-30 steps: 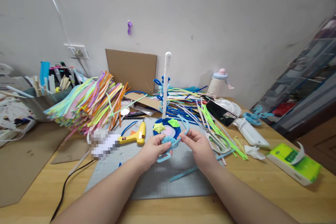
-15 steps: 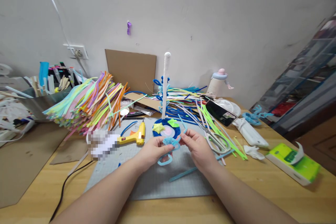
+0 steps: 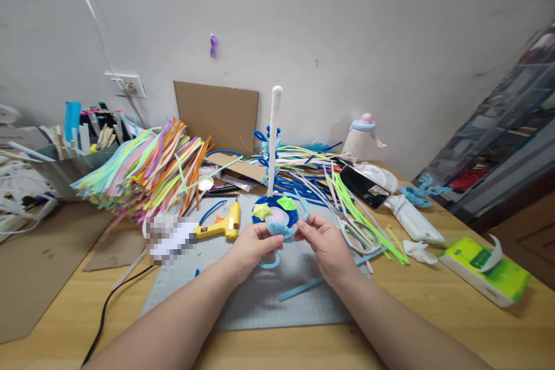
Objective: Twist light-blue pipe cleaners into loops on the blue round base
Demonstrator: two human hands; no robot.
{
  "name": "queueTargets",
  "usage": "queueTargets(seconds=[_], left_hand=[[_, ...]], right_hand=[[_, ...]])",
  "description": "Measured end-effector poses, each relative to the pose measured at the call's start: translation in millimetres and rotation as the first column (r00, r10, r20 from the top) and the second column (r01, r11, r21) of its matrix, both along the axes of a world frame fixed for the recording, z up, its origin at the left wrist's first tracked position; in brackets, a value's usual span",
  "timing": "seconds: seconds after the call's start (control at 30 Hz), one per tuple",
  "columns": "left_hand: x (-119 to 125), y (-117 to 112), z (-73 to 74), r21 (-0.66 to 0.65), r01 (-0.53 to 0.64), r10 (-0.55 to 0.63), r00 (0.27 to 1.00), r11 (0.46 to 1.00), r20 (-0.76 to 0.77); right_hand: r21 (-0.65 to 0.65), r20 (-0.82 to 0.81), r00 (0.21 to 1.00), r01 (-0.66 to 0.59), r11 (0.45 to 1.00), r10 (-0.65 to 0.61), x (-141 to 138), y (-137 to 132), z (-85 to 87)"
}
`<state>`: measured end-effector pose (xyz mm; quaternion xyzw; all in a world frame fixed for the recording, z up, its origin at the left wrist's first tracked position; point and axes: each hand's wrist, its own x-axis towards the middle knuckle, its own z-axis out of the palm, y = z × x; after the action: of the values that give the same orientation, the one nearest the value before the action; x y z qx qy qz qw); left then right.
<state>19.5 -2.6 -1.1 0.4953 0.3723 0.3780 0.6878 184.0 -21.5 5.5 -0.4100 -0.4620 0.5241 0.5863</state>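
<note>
Both my hands meet over the grey cutting mat (image 3: 255, 300). My left hand (image 3: 249, 248) pinches a light blue pipe-cleaner coil (image 3: 277, 228) whose tail loops down below my fingers. My right hand (image 3: 327, 243) is closed on the other end of the same pipe cleaner, which arcs up past my thumb. Just behind them stands a blue round base (image 3: 275, 211) with a yellow star, a green piece and a pink centre. A tall white fuzzy pole (image 3: 273, 139) rises from it. A loose light blue pipe cleaner (image 3: 303, 287) lies on the mat below my right hand.
A yellow glue gun (image 3: 221, 225) lies left of my hands, its black cord trailing off the table front. A big pile of coloured strips (image 3: 143, 170) fills the left. Scissors (image 3: 353, 228), green pipe cleaners, a phone (image 3: 364, 185) and a green tissue pack (image 3: 485, 269) lie right.
The coil has risen slightly toward the blue base as my hands turned it; the tail loop below my left hand has become smaller. My arms have hardly shifted.
</note>
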Motion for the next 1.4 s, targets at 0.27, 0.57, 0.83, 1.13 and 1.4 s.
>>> queueTargets(seconds=[0.27, 0.57, 0.83, 1.13, 1.4], left_hand=[[-0.7, -0.7, 3.6, -0.228, -0.023, 0.051, 0.992, 0.973, 0.116], [-0.6, -2.8, 2.0, -0.193, 0.051, -0.016, 0.984, 0.98, 0.178], [-0.7, -4.5, 11.3, -0.041, 0.088, -0.079, 0.982, 0.995, 0.172], [-1.0, -1.7, 2.1, -0.069, 0.055, -0.048, 0.994, 0.996, 0.102], [1.4, -0.4, -0.8, 0.113, -0.005, 0.012, 0.998, 0.994, -0.067]], right_hand=[[0.051, 0.018, 0.999, 0.046, 0.998, -0.047, -1.8, -1.4, -2.6], [-0.054, -0.148, 0.987, -0.072, 0.996, 0.063, -3.7, -0.8, -0.9], [-0.185, -0.295, 0.954, -0.117, 0.976, 0.059, 2.5, 5.4, -2.3], [-0.17, -0.215, 0.973, -0.126, 0.977, 0.088, 0.8, 6.0, -8.6], [-0.013, 0.039, 0.998, -0.042, 0.999, 0.042, -2.4, 2.1, -4.4]])
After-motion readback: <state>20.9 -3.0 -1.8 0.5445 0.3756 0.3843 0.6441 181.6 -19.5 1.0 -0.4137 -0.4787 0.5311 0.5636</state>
